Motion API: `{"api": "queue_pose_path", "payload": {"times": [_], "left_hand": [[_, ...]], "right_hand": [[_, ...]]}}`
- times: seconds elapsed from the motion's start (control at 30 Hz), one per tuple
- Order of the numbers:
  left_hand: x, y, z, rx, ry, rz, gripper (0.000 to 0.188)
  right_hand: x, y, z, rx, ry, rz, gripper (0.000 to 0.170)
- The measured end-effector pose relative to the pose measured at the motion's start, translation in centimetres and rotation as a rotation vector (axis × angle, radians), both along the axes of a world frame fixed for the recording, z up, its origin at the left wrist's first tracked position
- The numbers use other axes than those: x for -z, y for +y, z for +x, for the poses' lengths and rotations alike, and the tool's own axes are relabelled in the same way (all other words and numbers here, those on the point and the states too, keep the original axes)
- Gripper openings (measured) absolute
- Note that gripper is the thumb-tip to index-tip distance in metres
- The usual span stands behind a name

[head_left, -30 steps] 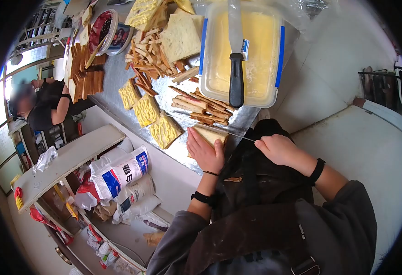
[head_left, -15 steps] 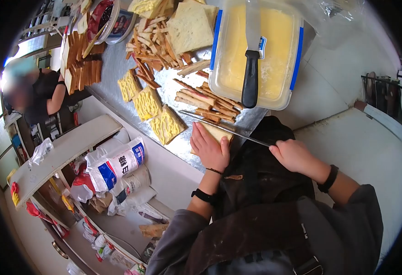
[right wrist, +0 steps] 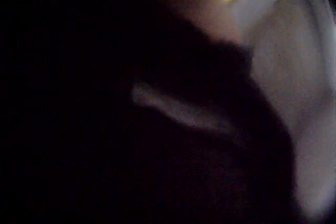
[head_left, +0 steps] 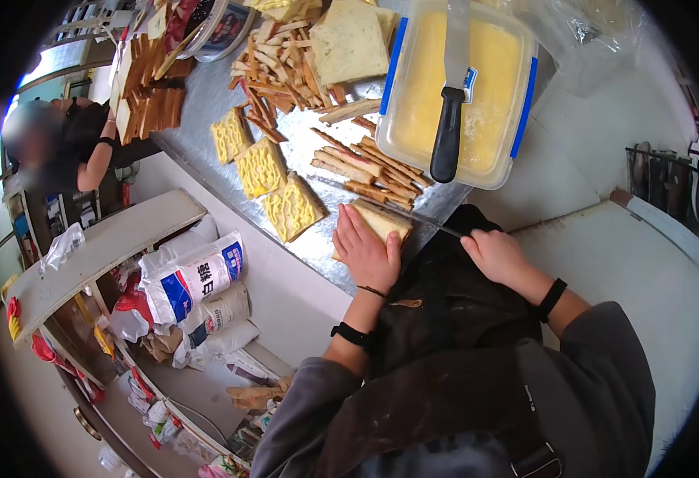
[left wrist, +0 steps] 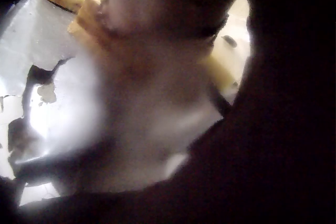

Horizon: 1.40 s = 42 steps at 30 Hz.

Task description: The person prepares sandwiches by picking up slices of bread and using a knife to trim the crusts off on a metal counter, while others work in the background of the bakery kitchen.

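In the head view my left hand [head_left: 368, 253] rests with straight fingers on a stack of sliced bread [head_left: 389, 223] near the table's edge. My right hand [head_left: 494, 256] grips a long thin knife [head_left: 423, 217], its handle hidden in the fist. The blade lies along the far edge of the bread, just beyond the left fingertips. Right behind it are cut crust strips [head_left: 349, 166]. Left of the hand sit several bread squares [head_left: 292, 209] with yellow sauce lines. The left wrist view is blurred, with bread [left wrist: 86, 24] beside the hand; the right wrist view is mostly dark.
A clear tub [head_left: 477, 179] of yellow spread stands at the back right, with a black-handled spatula [head_left: 449, 131] across it. More crusts [head_left: 274, 68] and bread slices [head_left: 349, 44] lie behind. Shelves with a white bag [head_left: 194, 279] stand below left. Another person [head_left: 62, 151] is at far left.
The right hand first moved away from the left hand, then came back nearer, sliding the knife along the bread's edge. The left hand stays on the bread. The head view has shifted slightly.
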<state>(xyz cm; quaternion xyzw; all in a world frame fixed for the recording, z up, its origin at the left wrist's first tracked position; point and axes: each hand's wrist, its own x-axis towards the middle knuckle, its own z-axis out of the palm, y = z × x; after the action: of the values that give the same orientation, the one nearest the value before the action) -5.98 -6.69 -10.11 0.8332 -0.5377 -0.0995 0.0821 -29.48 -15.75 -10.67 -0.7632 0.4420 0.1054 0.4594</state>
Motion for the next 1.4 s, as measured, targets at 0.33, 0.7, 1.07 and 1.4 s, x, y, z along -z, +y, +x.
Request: {"api": "queue_pose_path", "payload": {"times": [0.33,0.7,1.07,1.4], "left_hand": [[-4.2,0.3,6.4,0.311,0.373,0.082,0.09],[-7.1,-4.8,7.9,1.113,-0.012,0.368,0.119],[-3.1,2.4,3.8,0.395,0.012,0.014,0.118],[-1.2,1.7,-0.3,-0.012,-0.05,0.001,0.104]], "right_hand": [[-3.3,-3.0,1.3,0.021,-0.007,0.199,0.052],[-6.3,-1.2,-2.7,0.149,-0.125,0.209,0.051],[-6.7,0.3,-3.4,0.158,-0.106,0.112,0.051],[-6.4,1.8,-1.9,0.027,-0.115,-0.079,0.036]]}}
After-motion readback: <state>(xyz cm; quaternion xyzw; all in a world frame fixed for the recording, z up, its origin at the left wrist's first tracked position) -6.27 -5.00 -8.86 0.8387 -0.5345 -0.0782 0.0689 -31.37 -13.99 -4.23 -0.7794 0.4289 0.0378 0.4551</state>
